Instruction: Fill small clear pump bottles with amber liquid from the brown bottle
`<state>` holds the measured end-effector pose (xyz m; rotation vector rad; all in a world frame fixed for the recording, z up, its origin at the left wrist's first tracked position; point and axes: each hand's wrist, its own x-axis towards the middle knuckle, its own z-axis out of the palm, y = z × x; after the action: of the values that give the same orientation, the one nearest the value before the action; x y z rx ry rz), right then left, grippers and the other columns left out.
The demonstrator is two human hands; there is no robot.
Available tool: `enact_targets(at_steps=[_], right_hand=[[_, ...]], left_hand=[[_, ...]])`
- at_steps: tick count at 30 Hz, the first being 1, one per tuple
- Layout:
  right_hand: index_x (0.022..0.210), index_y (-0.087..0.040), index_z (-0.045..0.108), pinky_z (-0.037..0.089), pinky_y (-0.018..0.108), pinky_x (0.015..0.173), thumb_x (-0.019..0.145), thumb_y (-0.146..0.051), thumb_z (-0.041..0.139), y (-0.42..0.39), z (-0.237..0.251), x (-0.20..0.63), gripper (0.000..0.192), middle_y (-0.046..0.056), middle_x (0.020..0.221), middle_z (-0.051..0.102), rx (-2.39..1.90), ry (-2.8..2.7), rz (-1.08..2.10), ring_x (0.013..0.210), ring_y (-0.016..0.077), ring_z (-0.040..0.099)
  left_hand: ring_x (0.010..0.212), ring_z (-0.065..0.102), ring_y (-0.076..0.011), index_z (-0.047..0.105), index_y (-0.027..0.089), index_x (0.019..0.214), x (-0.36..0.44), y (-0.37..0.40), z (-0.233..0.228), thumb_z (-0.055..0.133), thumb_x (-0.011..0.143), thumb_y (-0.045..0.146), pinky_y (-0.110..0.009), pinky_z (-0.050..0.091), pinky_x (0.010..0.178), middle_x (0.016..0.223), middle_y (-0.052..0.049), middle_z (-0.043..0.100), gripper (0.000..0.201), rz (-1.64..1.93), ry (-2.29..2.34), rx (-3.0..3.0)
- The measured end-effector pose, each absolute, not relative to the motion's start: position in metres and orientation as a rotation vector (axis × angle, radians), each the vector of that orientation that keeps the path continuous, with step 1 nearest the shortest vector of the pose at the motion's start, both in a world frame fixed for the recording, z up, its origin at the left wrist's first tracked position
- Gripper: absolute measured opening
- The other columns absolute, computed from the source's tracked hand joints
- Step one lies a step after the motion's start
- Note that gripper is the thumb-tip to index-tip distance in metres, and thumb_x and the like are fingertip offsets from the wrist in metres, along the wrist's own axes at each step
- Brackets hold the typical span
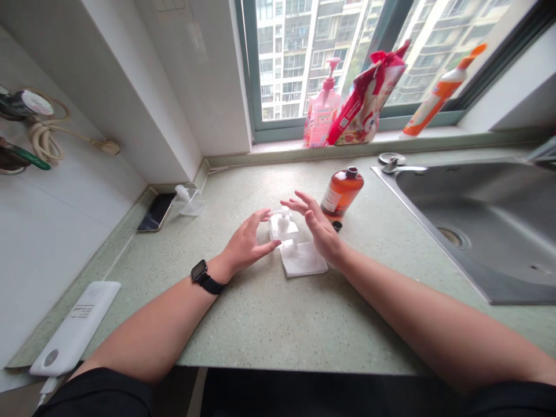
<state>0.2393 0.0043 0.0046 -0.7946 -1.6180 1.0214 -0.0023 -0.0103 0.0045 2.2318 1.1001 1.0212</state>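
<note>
Landmark: small clear pump dispenser [283,226], standing upright on the green speckled bench [269,313]; every place below is given from it.
Left hand [247,243]: just left of the dispenser, fingers spread and curved toward it, grip released; a fingertip lies near or on its side, though the view is too small to tell contact. A black watch [200,272] sits on the wrist.
Right hand [319,229]: just right of the dispenser, palm turned inward, fingers extended over it, grip released and holding nothing.
White pad [303,259]: flat on the bench, touching or just in front of the dispenser, partly under the right hand.
Step in hand: judged as the approach, both hands closing round the dispenser from either side, nothing yet gripped.
Next move calls for: one hand to steady the body low down, the other to take the pump head, without tipping so light a thing.
Amber bottle [341,191]: behind and right of the dispenser, uncapped; its small dark cap [337,226] lies at its foot, close to the right hand.
In the way: the open bottle, near enough for the right hand to knock it.
Farther off: sink [478,226] well to the right; phone [156,211] and clear holder [189,201] to the left; pink pump bottle [322,110], red pouch [367,98] and orange bottle [438,95] on the sill behind.
</note>
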Motion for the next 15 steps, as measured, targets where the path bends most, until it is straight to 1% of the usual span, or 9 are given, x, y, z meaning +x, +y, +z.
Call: enact_targets(at_steps=[3,5,10,15], right_hand=[[0.162,-0.037,0.044,0.038,0.061,0.13,0.101,-0.081,0.047,0.0007,0.0024,0.2363,0.075,0.01,0.165,0.057,-0.803,-1.66,1.099,0.156,0.0327,0.05],[0.161,-0.037,0.048,0.042,0.06,0.128,0.1,-0.081,0.047,0.0004,0.0012,0.2358,0.075,0.01,0.17,0.051,-0.811,-1.657,1.117,0.153,0.034,0.053],[0.152,-0.037,0.06,0.048,0.056,0.123,0.102,-0.076,0.051,0.0012,0.0035,0.2379,0.064,0.007,0.164,0.058,-0.787,-1.612,1.134,0.149,0.0329,0.058],[0.149,-0.037,0.063,0.051,0.055,0.121,0.101,-0.075,0.056,0.0005,0.0068,0.2378,0.062,0.006,0.159,0.063,-0.796,-1.622,1.139,0.145,0.032,0.061]], left_hand=[[0.132,0.069,-0.0322,0.044,0.027,0.157,-0.002,-0.0097,0.005,0.083,0.094,0.045,-0.055,0.054,0.117,0.157,-0.017,0.059,0.076,1.026,1.073,2.233],[0.132,0.069,-0.0317,0.044,0.028,0.157,-0.0018,-0.0096,0.0054,0.082,0.094,0.044,-0.054,0.054,0.116,0.158,-0.016,0.059,0.075,1.025,1.058,2.237],[0.132,0.069,-0.0324,0.044,0.027,0.157,-0.0015,-0.0103,0.0061,0.082,0.094,0.045,-0.054,0.054,0.117,0.152,-0.015,0.063,0.076,1.032,1.073,2.247],[0.132,0.069,-0.0322,0.045,0.026,0.156,-0.0016,-0.0107,0.0061,0.081,0.095,0.046,-0.054,0.053,0.117,0.151,-0.016,0.063,0.074,1.042,1.061,2.261]])
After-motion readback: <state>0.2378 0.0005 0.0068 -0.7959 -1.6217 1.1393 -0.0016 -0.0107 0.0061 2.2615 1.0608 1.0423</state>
